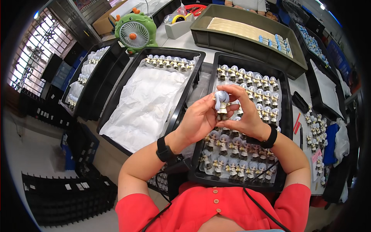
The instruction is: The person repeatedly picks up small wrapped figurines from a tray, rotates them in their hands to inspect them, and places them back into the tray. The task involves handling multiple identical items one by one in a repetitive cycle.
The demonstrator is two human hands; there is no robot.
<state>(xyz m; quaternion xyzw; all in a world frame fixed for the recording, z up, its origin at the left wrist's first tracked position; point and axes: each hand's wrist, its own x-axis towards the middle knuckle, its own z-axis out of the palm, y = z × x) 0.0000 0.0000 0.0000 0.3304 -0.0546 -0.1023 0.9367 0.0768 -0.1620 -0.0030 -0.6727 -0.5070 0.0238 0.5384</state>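
Between my two hands is one small figurine (221, 105) with pale blue-grey hair, a white outfit and dark boots, held upright. My left hand (200, 115) grips it from the left side, thumb and fingers against it. The fingers of my right hand (245, 110) curl round it from above and below. Beneath my hands lies a black tray (285, 127) packed with rows of like figurines, partly hidden by my hands and arms. To its left, another black tray (109, 116) is lined with white paper and has one row of figurines along its far end.
A green animal-shaped fan (134, 34) and a grey tape dispenser (179, 28) stand at the back. Behind the trays sits a large olive bin (247, 40) with blue-haired pieces. Loose figurines (316, 129) and red tools (296, 123) lie at right. Another person (249, 4) sits beyond.
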